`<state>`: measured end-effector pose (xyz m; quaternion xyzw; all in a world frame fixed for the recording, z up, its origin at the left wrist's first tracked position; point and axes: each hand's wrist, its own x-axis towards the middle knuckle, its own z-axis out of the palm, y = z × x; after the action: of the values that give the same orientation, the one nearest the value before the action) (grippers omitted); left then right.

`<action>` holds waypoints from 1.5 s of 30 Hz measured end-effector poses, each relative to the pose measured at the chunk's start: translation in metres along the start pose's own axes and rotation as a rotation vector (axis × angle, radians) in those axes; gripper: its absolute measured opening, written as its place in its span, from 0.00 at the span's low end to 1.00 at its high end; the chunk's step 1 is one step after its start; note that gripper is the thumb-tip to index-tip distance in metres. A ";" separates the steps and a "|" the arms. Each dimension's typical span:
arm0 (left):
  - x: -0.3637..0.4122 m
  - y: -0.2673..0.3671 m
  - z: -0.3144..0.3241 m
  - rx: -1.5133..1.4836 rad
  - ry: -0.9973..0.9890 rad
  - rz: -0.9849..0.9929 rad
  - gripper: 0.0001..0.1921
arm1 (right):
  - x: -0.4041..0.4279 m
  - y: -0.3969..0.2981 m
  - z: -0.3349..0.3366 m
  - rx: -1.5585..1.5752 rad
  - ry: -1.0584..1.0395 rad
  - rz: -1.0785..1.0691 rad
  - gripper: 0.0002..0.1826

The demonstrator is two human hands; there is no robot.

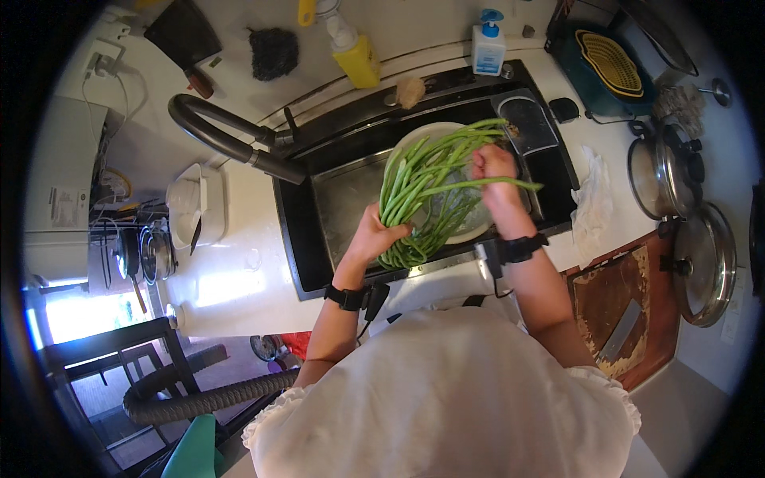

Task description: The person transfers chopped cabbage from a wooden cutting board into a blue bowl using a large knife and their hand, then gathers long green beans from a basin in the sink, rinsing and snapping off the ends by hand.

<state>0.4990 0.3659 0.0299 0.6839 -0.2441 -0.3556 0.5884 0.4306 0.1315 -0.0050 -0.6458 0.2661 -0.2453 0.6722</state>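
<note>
My left hand (pixel 382 234) grips a thick bundle of green long beans (pixel 412 185), its thumb laid across them. The beans arch up and to the right above a pale round basin (pixel 431 130) in the black-rimmed sink (pixel 352 197). My right hand (pixel 495 164) is curled into a fist among the strands on the right; what its fingers close on is partly hidden. One bean crosses over the right wrist. Lower loops of the bundle hang over the basin's near side. A clear sheet or water shows inside the basin, I cannot tell which.
A dark faucet (pixel 239 140) arches at the sink's left. Behind stand a yellow bottle (pixel 358 63) and a pump bottle (pixel 489 51). A white cloth (pixel 591 203) and a lidded pot (pixel 657 173) lie right. A white container (pixel 200 206) stands left.
</note>
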 end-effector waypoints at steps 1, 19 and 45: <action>-0.001 0.000 -0.001 -0.011 -0.001 -0.006 0.08 | 0.006 -0.002 -0.021 0.398 0.030 0.223 0.10; -0.001 0.003 -0.004 0.101 0.006 -0.008 0.13 | -0.015 -0.082 -0.029 -0.686 -0.297 -0.679 0.10; -0.004 -0.002 0.004 0.224 0.133 0.046 0.13 | 0.063 -0.072 -0.106 -0.841 -0.038 -0.505 0.15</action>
<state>0.4930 0.3664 0.0289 0.7618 -0.2583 -0.2663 0.5311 0.4065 0.0077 0.0615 -0.9100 0.1646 -0.2602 0.2776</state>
